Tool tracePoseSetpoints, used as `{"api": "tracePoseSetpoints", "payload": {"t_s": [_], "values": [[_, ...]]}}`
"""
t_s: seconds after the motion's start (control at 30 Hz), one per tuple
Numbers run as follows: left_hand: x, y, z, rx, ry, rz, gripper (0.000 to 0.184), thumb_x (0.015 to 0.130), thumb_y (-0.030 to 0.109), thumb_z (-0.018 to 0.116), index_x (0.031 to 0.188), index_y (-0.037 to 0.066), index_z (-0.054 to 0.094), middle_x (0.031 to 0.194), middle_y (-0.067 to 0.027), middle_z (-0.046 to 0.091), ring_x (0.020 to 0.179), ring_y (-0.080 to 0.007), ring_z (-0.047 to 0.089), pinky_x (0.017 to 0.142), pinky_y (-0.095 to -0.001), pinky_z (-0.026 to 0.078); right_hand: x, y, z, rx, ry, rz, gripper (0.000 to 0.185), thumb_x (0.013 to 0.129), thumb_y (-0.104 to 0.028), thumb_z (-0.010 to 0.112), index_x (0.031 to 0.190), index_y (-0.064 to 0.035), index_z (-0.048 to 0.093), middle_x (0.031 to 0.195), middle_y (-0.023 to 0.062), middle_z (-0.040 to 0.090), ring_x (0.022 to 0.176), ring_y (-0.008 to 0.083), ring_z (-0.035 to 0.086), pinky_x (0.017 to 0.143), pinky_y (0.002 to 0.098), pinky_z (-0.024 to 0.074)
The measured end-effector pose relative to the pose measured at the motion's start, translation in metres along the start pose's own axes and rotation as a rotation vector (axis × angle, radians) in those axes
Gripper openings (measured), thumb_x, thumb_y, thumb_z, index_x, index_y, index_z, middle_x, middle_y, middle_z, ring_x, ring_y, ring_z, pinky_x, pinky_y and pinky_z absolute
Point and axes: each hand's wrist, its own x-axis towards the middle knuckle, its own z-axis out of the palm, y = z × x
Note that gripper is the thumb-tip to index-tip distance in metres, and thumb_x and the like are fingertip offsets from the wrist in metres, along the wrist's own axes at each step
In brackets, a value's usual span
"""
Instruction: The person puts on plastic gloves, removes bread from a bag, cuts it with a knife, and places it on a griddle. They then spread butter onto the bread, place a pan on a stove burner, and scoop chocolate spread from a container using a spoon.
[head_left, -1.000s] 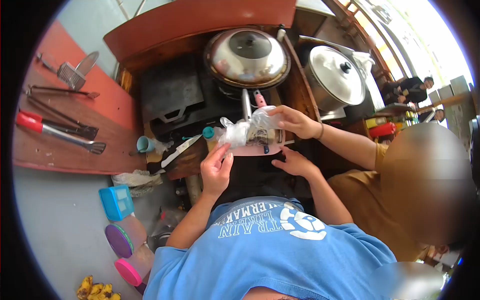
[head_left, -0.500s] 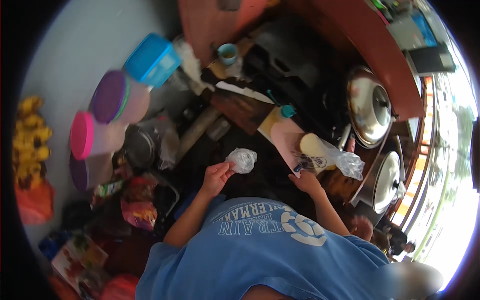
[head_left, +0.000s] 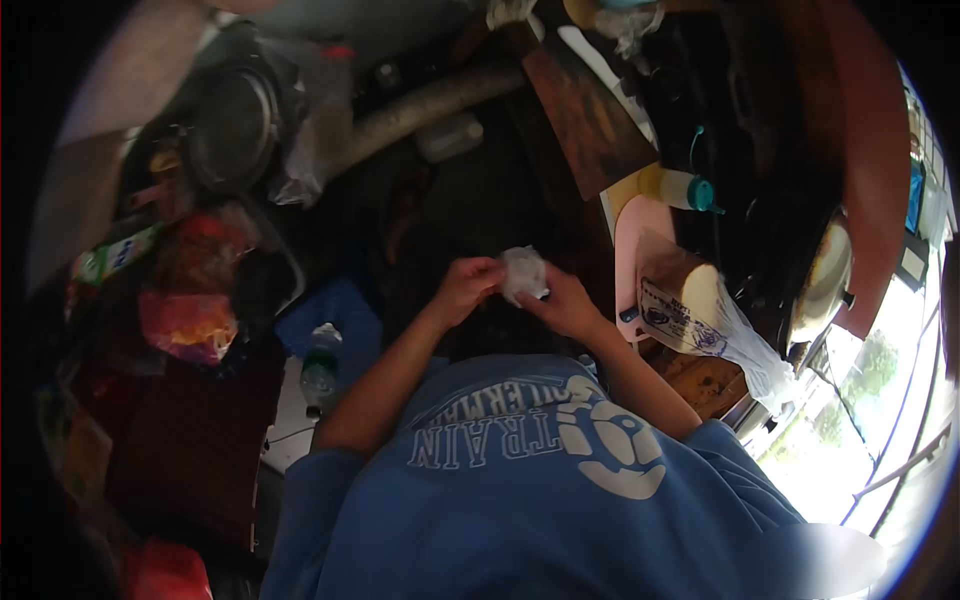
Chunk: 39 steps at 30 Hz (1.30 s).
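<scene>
Both hands are together in front of my blue shirt. Between them is a small crumpled clear plastic bag (head_left: 524,274). My left hand (head_left: 468,291) pinches its left side with the fingertips. My right hand (head_left: 570,304) has its fingers closed round the right and lower side. What the bag contains cannot be made out. To the right of my right hand lies a pink cutting board (head_left: 629,250). A printed clear bag (head_left: 690,310) with a pale item inside rests over the board's edge, touched by neither hand.
A bottle with a teal cap (head_left: 682,189) stands beyond the board, near a dark wooden board (head_left: 585,115) and a knife (head_left: 605,82). The lidded pan (head_left: 828,280) is at the right. On the left are a red snack packet (head_left: 190,322) and a water bottle (head_left: 321,367).
The view has turned left and down. My right hand has left the pink board's edge and joined my left hand at the small bag. The other person's arm, seen earlier, is out of view.
</scene>
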Motion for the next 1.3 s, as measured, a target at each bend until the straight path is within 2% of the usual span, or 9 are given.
{"api": "tracePoseSetpoints", "payload": {"t_s": [0.17,0.27,0.5,0.73,0.9,1.07,1.13,1.23,1.3], "values": [[-0.006,-0.026,-0.011,-0.032,0.135,0.053,0.018,0.093,0.012,0.071,0.109,0.002,0.068,0.096,-0.0034,0.068,0.088,-0.0091,0.064,0.076,-0.0243,0.052,0.026,0.045,0.037,-0.025,-0.044,0.119,0.042,0.084,-0.017,0.075,0.123,-0.0056,0.063,0.1,0.0185,0.072,0.094,0.0289,0.073,0.084,0.0379,0.0557],[-0.004,-0.028,-0.004,-0.053,0.204,0.105,0.024,0.091,0.006,0.073,0.113,0.001,0.064,0.1,-0.0043,0.068,0.091,-0.0098,0.064,0.078,-0.0253,0.053,0.038,0.062,0.047,0.023,-0.021,0.244,0.035,0.082,-0.02,0.073,0.111,-0.0028,0.064,0.095,0.0222,0.07,0.088,0.0381,0.072,0.078,0.0411,0.0572],[0.015,-0.045,0.006,-0.013,0.234,0.095,0.057,0.086,-0.006,0.072,0.136,0.001,0.045,0.123,-0.0106,0.061,0.111,-0.0182,0.062,0.096,-0.0331,0.052,0.036,0.116,0.079,0.389,0.136,0.384,0.035,0.086,-0.015,0.069,0.118,-0.0013,0.064,0.1,0.0138,0.073,0.092,0.0207,0.071,0.082,0.035,0.0558],[0.02,-0.06,0.012,0.024,0.309,0.165,0.069,0.085,-0.007,0.07,0.145,0.002,0.037,0.127,-0.0138,0.061,0.109,-0.0167,0.063,0.091,-0.031,0.053,0.039,0.13,0.087,0.544,0.099,0.472,0.036,0.088,-0.011,0.066,0.122,-0.0012,0.063,0.103,0.0069,0.072,0.093,0.0132,0.068,0.083,0.0305,0.0549],[0.018,-0.05,0.014,0.159,0.401,0.197,0.054,0.085,-0.004,0.071,0.135,-0.001,0.051,0.113,-0.0115,0.068,0.097,-0.0135,0.067,0.081,-0.0272,0.055,0.04,0.117,0.088,0.774,0.045,0.444,0.037,0.088,-0.009,0.066,0.124,-0.0029,0.063,0.104,0.0025,0.071,0.094,0.0107,0.066,0.082,0.0289,0.0543],[0.002,-0.029,0.008,0.325,0.278,0.201,0.03,0.088,-0.004,0.071,0.117,-0.001,0.065,0.108,-0.0052,0.07,0.098,-0.0114,0.066,0.088,-0.0273,0.053,0.017,0.061,0.065,0.923,0.14,0.222,0.032,0.091,-0.014,0.068,0.121,-0.0046,0.066,0.093,0.0048,0.073,0.087,0.0109,0.069,0.073,0.0294,0.0544],[-0.018,0.002,0.025,0.498,0.22,0.312,0.019,0.088,-0.003,0.072,0.107,-0.001,0.069,0.102,-0.0012,0.07,0.093,-0.0076,0.064,0.084,-0.0249,0.052,-0.003,0.026,0.036,0.332,0.167,0.147,0.026,0.094,-0.021,0.067,0.114,-0.0038,0.069,0.08,0.0112,0.072,0.074,0.0139,0.071,0.064,0.0314,0.0545],[-0.059,0.061,0.095,0.514,0.105,0.505,0.018,0.084,-0.003,0.074,0.101,-0.001,0.069,0.09,-0.0001,0.07,0.08,-0.0053,0.063,0.07,-0.0223,0.051,-0.044,-0.029,-0.007,0.467,0.254,0.099,0.025,0.097,-0.023,0.063,0.109,-0.002,0.07,0.073,0.016,0.069,0.065,0.0174,0.071,0.059,0.0332,0.0544],[-0.085,0.101,0.133,0.71,0.038,0.514,0.017,0.084,-0.002,0.075,0.1,-0.001,0.069,0.092,-0.0006,0.07,0.084,-0.0059,0.063,0.073,-0.0225,0.051,-0.08,-0.078,-0.055,0.514,0.271,0.089,0.024,0.101,-0.016,0.061,0.113,0.0034,0.069,0.087,0.0082,0.073,0.078,0.0107,0.068,0.067,0.0284,0.061]]}}
